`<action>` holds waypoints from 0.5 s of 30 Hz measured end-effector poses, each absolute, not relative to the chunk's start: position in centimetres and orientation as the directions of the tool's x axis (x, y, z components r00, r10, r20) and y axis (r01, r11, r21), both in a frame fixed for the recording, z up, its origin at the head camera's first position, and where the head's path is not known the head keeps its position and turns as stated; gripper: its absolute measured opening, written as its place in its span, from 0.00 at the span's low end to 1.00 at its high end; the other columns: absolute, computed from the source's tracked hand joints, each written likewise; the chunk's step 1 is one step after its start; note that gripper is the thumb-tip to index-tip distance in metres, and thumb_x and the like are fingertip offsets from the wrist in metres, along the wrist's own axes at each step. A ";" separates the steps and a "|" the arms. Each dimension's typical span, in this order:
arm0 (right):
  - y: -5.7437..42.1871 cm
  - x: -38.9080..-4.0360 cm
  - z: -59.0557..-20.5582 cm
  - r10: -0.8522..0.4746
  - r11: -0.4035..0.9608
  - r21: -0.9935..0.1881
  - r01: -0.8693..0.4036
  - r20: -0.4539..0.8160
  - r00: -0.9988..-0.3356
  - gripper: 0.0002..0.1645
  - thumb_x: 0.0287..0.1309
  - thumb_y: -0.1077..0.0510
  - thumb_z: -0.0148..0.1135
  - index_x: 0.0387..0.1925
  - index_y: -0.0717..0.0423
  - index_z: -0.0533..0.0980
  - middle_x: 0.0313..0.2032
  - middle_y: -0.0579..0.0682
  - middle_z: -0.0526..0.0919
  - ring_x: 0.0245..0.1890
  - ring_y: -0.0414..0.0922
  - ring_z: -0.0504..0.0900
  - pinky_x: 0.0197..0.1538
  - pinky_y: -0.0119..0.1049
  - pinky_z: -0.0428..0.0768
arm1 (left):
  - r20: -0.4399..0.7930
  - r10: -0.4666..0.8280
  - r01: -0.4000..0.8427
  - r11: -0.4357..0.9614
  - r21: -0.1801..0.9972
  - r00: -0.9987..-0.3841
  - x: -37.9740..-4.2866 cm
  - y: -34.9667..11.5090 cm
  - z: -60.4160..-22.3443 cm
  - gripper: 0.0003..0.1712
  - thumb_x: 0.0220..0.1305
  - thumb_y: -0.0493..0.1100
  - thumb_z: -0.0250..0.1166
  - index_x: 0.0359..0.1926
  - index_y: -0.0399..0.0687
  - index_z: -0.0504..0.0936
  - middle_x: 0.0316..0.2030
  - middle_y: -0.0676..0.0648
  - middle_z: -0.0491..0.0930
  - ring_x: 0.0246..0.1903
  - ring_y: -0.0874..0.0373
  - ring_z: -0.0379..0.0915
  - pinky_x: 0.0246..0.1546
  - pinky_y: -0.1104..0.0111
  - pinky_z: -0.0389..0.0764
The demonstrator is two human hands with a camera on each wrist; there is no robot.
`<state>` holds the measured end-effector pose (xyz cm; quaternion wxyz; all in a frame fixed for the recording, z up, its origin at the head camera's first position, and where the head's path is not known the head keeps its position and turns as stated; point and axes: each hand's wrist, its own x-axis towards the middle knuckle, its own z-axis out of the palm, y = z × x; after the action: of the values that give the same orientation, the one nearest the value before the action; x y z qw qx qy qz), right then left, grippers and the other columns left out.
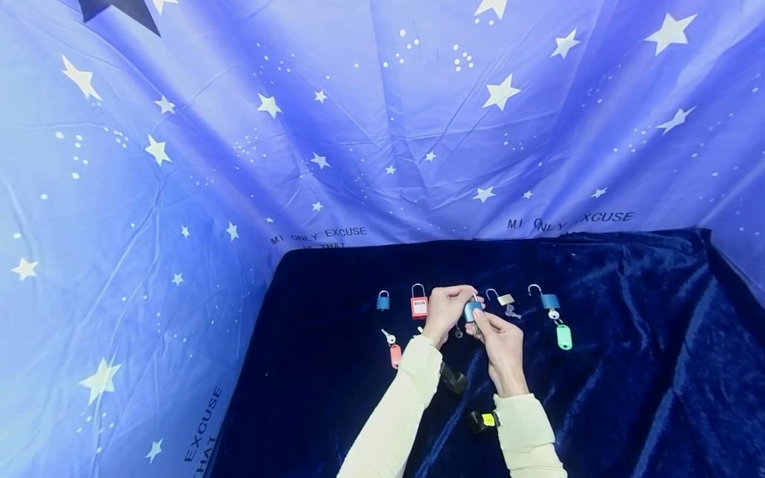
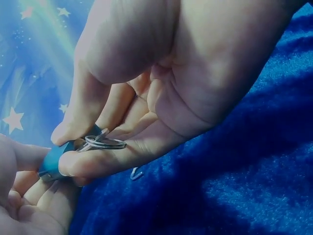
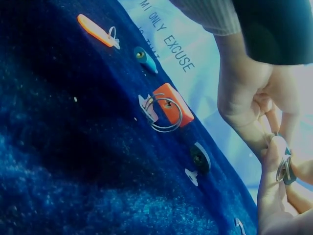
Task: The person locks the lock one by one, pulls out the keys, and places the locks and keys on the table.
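— Velvet-topped worktop: where is the held blue padlock?
— Above it: right hand fingers pinch its body, left hand fingers its upper end; steadying the body probably helps. Red padlock: just beside the left hand.

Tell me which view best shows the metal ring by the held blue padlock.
The left wrist view: the metal ring appears largest there, its loops clear in front of the fingers beside the blue padlock. The right wrist view shows it smaller, near the right edge. In the head view it is too small to make out.
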<state>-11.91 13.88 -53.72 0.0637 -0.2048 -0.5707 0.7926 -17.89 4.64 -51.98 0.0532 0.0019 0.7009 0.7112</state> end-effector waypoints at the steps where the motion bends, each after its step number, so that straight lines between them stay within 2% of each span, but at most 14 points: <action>1: 13.9 -11.9 -53.7 0.336 -0.342 -0.931 0.130 -0.250 -0.908 0.13 0.65 0.60 0.64 0.43 0.69 0.80 0.19 0.43 0.86 0.21 0.35 0.85 0.35 0.26 0.84 | -0.072 0.076 -0.073 -0.010 0.997 -0.995 -17.9 4.7 -52.0 0.12 0.64 0.38 0.64 0.41 0.31 0.87 0.30 0.40 0.88 0.31 0.54 0.88 0.36 0.73 0.84; 7: 14.0 -11.8 -53.6 0.342 -0.350 -0.926 0.139 -0.264 -0.902 0.15 0.65 0.59 0.64 0.44 0.71 0.80 0.19 0.44 0.86 0.21 0.36 0.85 0.35 0.26 0.84 | -0.063 0.079 -0.062 0.018 0.998 -0.995 -17.9 4.6 -52.1 0.12 0.64 0.39 0.65 0.41 0.33 0.87 0.30 0.40 0.88 0.33 0.57 0.87 0.38 0.75 0.82; 15: 14.0 -11.6 -53.4 0.308 -0.342 -0.926 0.160 -0.271 -0.912 0.23 0.66 0.58 0.63 0.51 0.78 0.75 0.19 0.41 0.85 0.22 0.35 0.84 0.37 0.26 0.84 | -0.049 0.088 -0.049 0.010 0.999 -0.995 -17.8 4.4 -52.3 0.13 0.66 0.40 0.64 0.41 0.32 0.87 0.31 0.42 0.89 0.34 0.59 0.87 0.40 0.74 0.83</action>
<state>-11.63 14.02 -53.38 0.0466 -0.2047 -0.5715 0.7933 -17.84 4.36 -52.26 0.0485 0.0138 0.7088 0.7036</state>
